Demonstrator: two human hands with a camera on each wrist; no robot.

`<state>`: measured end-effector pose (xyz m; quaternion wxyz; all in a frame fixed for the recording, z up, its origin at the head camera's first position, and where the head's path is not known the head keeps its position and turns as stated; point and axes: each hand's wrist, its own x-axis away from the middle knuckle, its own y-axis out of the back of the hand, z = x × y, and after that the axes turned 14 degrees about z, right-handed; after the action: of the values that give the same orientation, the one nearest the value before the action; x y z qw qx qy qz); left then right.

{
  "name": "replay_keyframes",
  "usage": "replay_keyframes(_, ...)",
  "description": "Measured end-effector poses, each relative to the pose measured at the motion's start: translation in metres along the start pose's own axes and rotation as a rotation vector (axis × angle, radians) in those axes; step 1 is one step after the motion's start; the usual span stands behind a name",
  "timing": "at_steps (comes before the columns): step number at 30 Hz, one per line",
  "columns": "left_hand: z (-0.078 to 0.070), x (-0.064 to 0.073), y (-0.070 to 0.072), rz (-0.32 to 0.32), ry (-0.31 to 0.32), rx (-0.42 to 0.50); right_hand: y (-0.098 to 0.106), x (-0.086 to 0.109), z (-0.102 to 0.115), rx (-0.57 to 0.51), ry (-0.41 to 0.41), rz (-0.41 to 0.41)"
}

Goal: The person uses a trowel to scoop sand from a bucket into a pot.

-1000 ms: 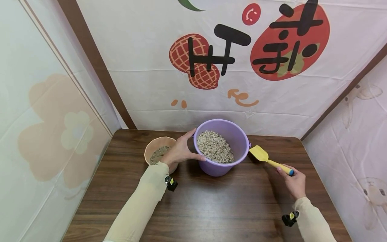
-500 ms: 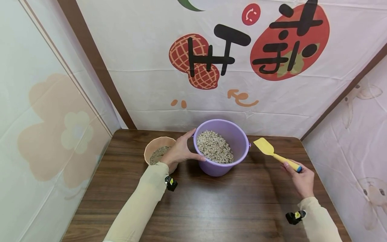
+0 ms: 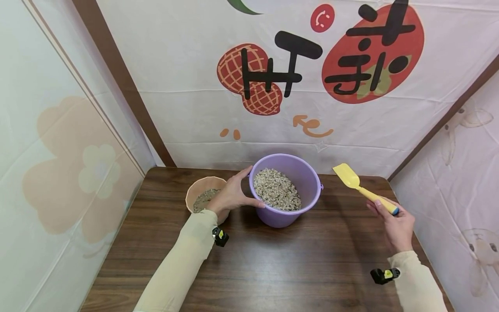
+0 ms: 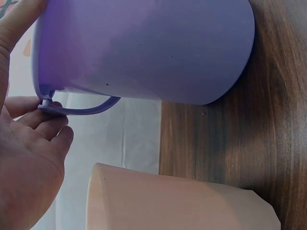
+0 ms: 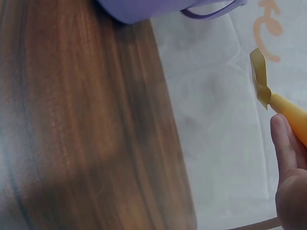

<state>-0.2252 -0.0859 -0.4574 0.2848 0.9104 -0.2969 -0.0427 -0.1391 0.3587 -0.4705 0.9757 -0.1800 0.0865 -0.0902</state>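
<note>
A purple bucket point(image 3: 277, 219) stands on the table, part filled with pale grit-like grains point(image 3: 274, 188). My left hand point(image 3: 234, 195) holds its left side at the rim, thumb in front and fingers behind. In the left wrist view, the fingers point(image 4: 48, 120) lie by the handle's point(image 4: 91, 110) joint at the rim. Beside that hand, a peach-coloured pot point(image 3: 195, 190) contains a little of a similar grainy material, partly hidden by the wrist. My right hand point(image 3: 395, 223) grips a yellow toy shovel point(image 3: 347, 175) by its handle, raised right of the bucket with the blade pointing away.
The brown wooden table point(image 3: 288, 268) backs onto a printed white cloth wall point(image 3: 187, 112). More cloth panels stand at the left and right. The bucket and pot are close to the table's back edge.
My right hand has moved right, carrying the shovel up and away from the bucket's side. My left hand, the bucket and the pot have stayed in place.
</note>
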Motion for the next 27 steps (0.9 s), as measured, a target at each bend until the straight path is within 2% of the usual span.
replay_keyframes(4,0.0,0.0,0.0,0.0,-0.003,0.005,-0.006,-0.002,0.005,-0.042,0.035,0.03)
replay_keyframes(11,0.001,-0.001,-0.001,0.0,0.006,0.01,-0.021,-0.003,0.012,-0.055,0.101,0.092)
replay_keyframes(20,0.0,-0.001,-0.001,-0.001,0.01,0.008,-0.04,-0.005,0.019,-0.076,0.137,0.203)
replay_keyframes(27,0.001,-0.001,-0.001,-0.001,0.005,0.002,-0.053,-0.007,0.022,-0.005,0.18,0.287)
